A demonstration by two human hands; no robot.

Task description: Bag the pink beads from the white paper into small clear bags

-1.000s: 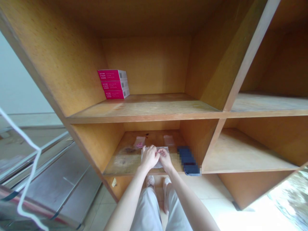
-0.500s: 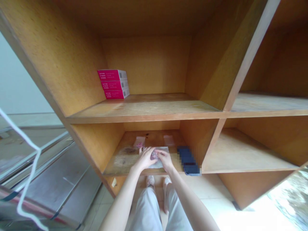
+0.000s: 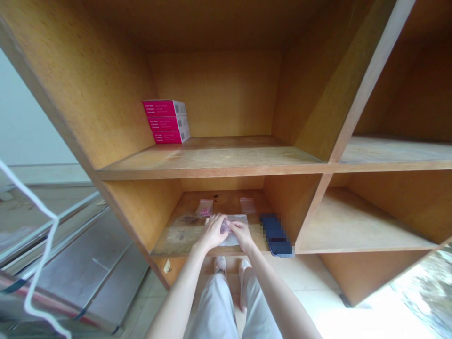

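Observation:
My left hand [image 3: 213, 231] and my right hand [image 3: 241, 234] meet over the lower shelf, fingers closed. Between them is a small clear plastic bag [image 3: 224, 227] with a purplish tint; the fingers cover most of it and its contents are too small to make out. The left hand wraps its side while the right fingertips pinch its right edge. Beneath the hands lies a whitish sheet [image 3: 232, 240]. Just beyond the left hand rests a clear bag with small pink pieces [image 3: 205, 212]. Farther right lies another flat clear bag [image 3: 247, 205].
A dark, partly pixelated phone-like object [image 3: 278, 238] lies right of the hands, near the shelf's front edge. Three stacked pink boxes [image 3: 165, 123] stand on the upper shelf [image 3: 226, 160]. A wooden divider [image 3: 291, 205] bounds the right side. A white cord [image 3: 45, 263] hangs at left.
The left fingers have drawn slightly away from the bag of pink pieces and now lie closer together. The right hand stays pinched at almost the same spot.

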